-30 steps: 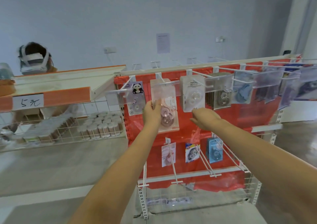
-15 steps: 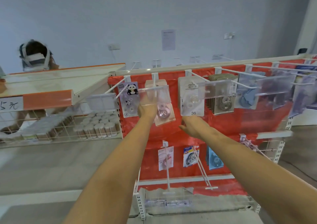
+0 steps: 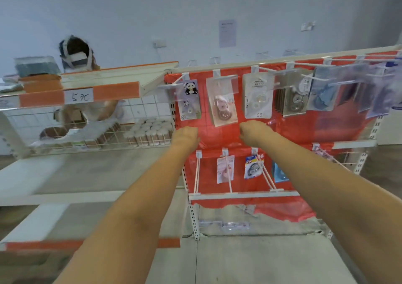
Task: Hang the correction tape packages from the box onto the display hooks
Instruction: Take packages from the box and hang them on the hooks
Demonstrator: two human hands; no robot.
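Note:
A pink correction tape package (image 3: 223, 107) hangs tilted on a white hook of the red display rack (image 3: 304, 131). A panda package (image 3: 189, 100) hangs to its left and a white package marked 36 (image 3: 257, 97) to its right. My left hand (image 3: 186, 136) sits just below and left of the pink package, fingers loosely curled, holding nothing. To the package's lower right, my right hand (image 3: 253, 132) is likewise loosely curled and empty. No box is in view.
More packages (image 3: 293, 98) crowd the upper hooks to the right. Lower hooks carry a pink package (image 3: 225, 168) and a blue one (image 3: 252, 167). A wire basket of small bottles (image 3: 148, 132) stands left of the rack. Another person (image 3: 76, 52) is behind the left shelf.
My left hand has let go of the pink package and dropped below it. My right hand has also lowered slightly. The pink package now hangs free on its hook.

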